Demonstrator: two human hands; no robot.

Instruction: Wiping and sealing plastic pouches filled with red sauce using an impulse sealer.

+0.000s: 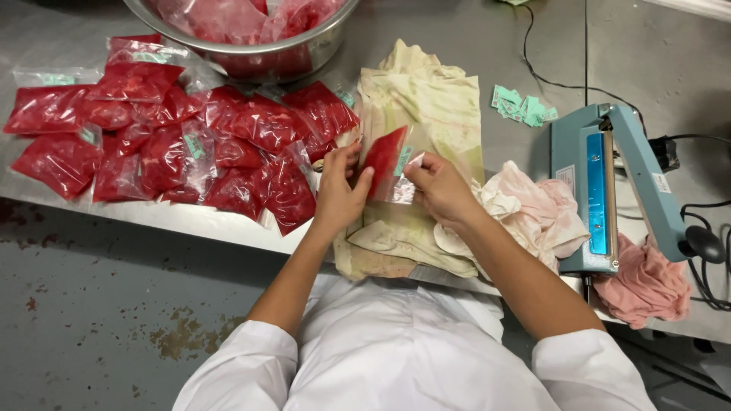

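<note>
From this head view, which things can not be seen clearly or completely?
- Metal bowl: its far side is cut off by the top edge of the head view.
- Small pouch: both hands cover its sides, left hand, right hand; whether its top is sealed cannot be told.
- Green labels: too small to make out.
- Blue sealer: its cable leaves at the right edge.
- Pink cloth: partly hidden under the sealer.

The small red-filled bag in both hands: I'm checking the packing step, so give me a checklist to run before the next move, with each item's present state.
1. Small bag held by both the left hand and the right hand: ok.
2. Bag over the stained cloth, not bare table: ok.
3. Bag mouth closed: cannot tell.
4. Blue heat sealer within reach on the right, arm raised: ok.
5. Pile of filled bags clear of the hands: ok.
</note>
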